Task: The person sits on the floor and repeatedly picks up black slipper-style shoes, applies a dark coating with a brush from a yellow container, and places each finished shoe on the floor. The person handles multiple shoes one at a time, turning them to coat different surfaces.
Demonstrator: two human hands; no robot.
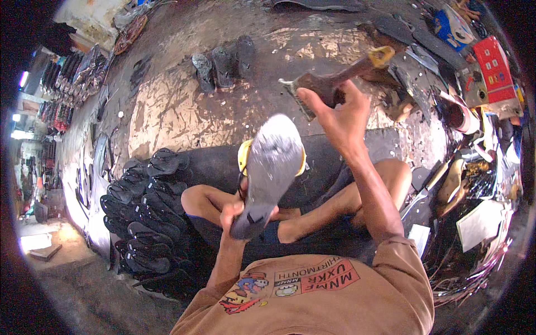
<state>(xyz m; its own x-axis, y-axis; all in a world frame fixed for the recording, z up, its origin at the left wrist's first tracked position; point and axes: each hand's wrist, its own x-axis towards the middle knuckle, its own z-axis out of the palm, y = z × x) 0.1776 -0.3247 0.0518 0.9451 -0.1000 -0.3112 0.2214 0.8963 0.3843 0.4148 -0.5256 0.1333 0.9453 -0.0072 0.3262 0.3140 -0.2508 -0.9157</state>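
Observation:
My left hand (233, 215) is wrapped round the heel end of a sandal sole (267, 173), held up over my crossed legs with its grey underside showing. The toe part shines whitish, as if wet or coated. Yellow edges (243, 155) stick out on both sides behind the sole; what they belong to is mostly hidden. To the right and farther off, my right hand (347, 120) grips what looks like a flat brush (329, 84), with a dark wooden body, a yellow handle end and a whitish working edge. The brush is apart from the sole.
A pile of black sandals (148, 218) lies to my left. Several dark soles (223, 64) lie on the worn floor ahead. A red box (494, 70), a pale can (463, 119) and scraps crowd the right side. Sandals hang on a rack (72, 75) at the far left.

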